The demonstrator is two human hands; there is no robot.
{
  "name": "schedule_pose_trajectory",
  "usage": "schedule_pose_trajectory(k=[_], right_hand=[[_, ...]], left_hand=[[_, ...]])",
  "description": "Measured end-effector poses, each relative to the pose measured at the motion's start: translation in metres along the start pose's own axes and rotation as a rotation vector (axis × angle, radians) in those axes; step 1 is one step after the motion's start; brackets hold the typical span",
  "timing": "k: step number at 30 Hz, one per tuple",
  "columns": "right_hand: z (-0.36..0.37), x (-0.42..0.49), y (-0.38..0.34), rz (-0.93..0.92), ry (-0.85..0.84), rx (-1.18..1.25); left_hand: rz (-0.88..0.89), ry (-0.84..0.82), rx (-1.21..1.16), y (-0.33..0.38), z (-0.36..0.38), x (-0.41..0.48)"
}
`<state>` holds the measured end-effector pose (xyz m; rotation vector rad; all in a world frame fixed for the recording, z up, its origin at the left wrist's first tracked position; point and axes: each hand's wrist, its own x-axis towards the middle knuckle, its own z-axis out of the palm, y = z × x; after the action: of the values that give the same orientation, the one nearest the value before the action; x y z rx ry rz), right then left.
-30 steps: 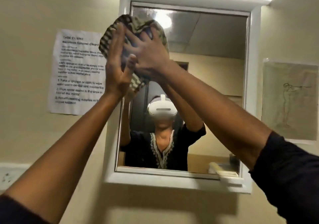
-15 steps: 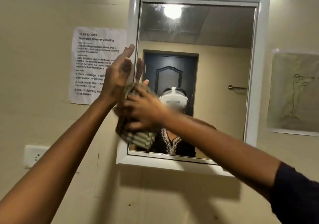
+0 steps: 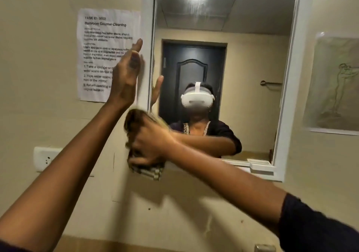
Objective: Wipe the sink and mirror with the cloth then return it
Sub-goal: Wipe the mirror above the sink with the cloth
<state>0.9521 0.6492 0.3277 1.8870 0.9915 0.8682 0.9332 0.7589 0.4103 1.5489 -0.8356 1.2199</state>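
The white-framed mirror (image 3: 252, 38) hangs on the beige wall straight ahead. My right hand (image 3: 149, 145) grips the bunched checked cloth (image 3: 147, 171) and presses it against the mirror's lower left corner, over the frame's bottom edge. Motion blurs the cloth's upper part. My left hand (image 3: 128, 77) is raised flat, fingers together and pointing up, beside the mirror's left frame and above the cloth; it holds nothing. The sink is out of view.
A printed task sheet (image 3: 97, 44) is taped to the wall left of the mirror, and a white wall socket (image 3: 45, 157) sits below it. A sketch on paper (image 3: 336, 84) hangs to the right. A small white shelf (image 3: 260, 167) juts from the mirror's lower right.
My right hand has swept the cloth down the mirror's left side from the top corner to the bottom corner. My left hand let go of the cloth and stayed higher, flat by the frame.
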Motion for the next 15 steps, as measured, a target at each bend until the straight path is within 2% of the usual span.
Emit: schedule_pose_trajectory(k=[2, 8, 12, 15], right_hand=[[0.018, -0.017, -0.034, -0.07, -0.032, -0.077], [0.037, -0.042, -0.03, 0.02, -0.004, -0.088], [0.048, -0.096, -0.021, 0.214, 0.078, 0.075], [0.051, -0.149, -0.013, 0.491, 0.135, 0.104]], left_hand=[[0.011, -0.024, 0.052, -0.004, 0.01, -0.003], [0.083, -0.111, 0.33, -0.01, 0.037, -0.032], [0.098, -0.096, 0.406, -0.028, 0.029, -0.048], [0.058, -0.085, 0.399, -0.036, 0.025, -0.058]])
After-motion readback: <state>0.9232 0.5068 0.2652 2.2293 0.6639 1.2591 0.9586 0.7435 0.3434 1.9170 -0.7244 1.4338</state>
